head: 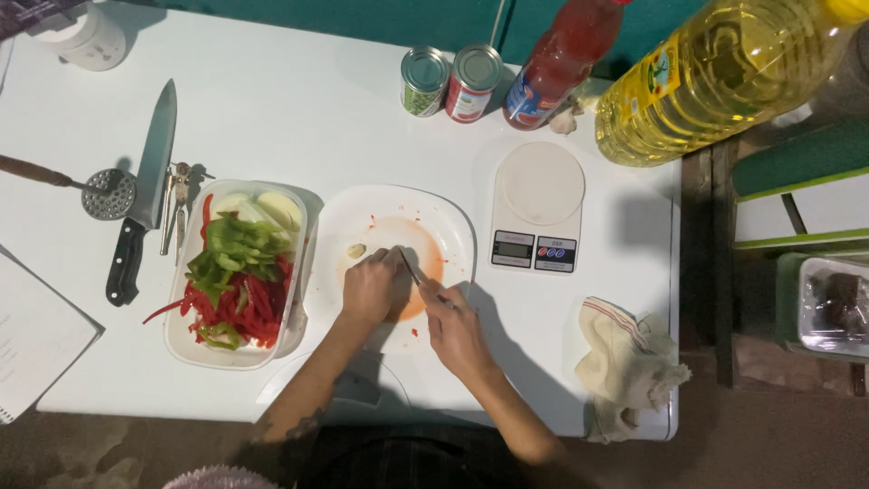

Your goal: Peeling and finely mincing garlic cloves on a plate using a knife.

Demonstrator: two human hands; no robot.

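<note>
Both hands working on the plate [453,226]: left hand [373,288] curling down over something small, hidden; right hand [453,328] gripping a small knife [412,269]. Left of plate, tub [181,340] already holding sliced peppers [237,281]. One piece [357,250] waiting on plate.

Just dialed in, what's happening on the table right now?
A person is cutting something small on a white plate smeared with red juice. The left hand presses the piece down while the right hand holds a small knife to it; what the piece is stays hidden under the fingers. Left of the plate sits a container of sliced red and green peppers, and a kitchen scale stands to the plate's right.
</note>
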